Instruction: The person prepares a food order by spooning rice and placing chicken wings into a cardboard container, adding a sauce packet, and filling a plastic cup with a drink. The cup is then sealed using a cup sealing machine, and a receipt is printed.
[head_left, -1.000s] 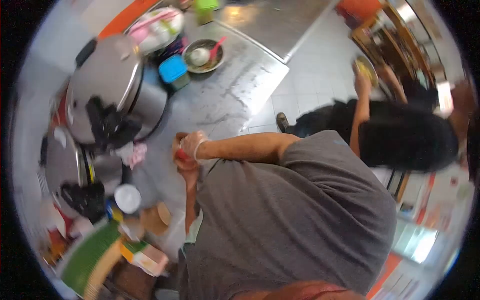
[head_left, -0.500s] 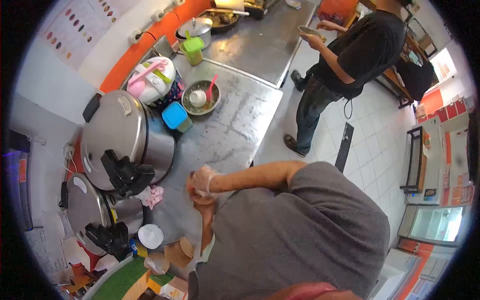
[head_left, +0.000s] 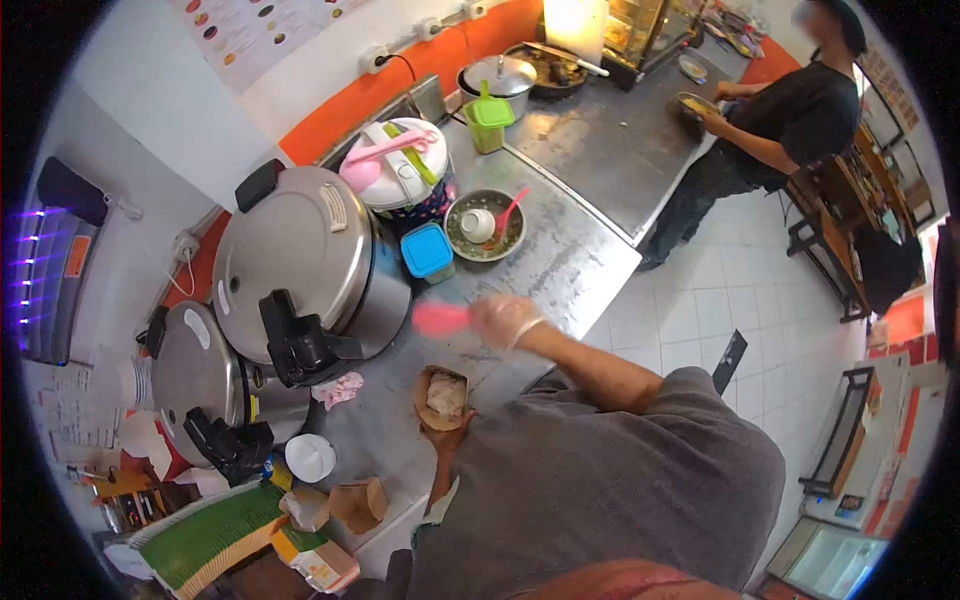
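My right hand [head_left: 507,321], in a clear plastic glove, grips a pink paddle-like spoon [head_left: 440,318], blurred by motion, above the steel counter. Below it, my left hand [head_left: 446,436] holds a brown paper food box [head_left: 428,397] by its near side. White rice [head_left: 446,394] lies in the box. A steel bowl [head_left: 459,247] beyond my right hand contains a white cup [head_left: 478,226] and a pink spoon [head_left: 512,212]. Next to it stands a blue-lidded container [head_left: 428,250].
Large rice cookers [head_left: 290,270] line the wall at left. A white bowl [head_left: 310,457], an open paper box [head_left: 358,506] and a crumpled pink cloth [head_left: 338,390] lie near the left arm. A co-worker [head_left: 800,120] holds a bowl [head_left: 697,106] at the far counter end.
My right hand has moved up and away from my left hand, with the pink spoon now showing. The paper box with rice has come into sight. The view has shifted.
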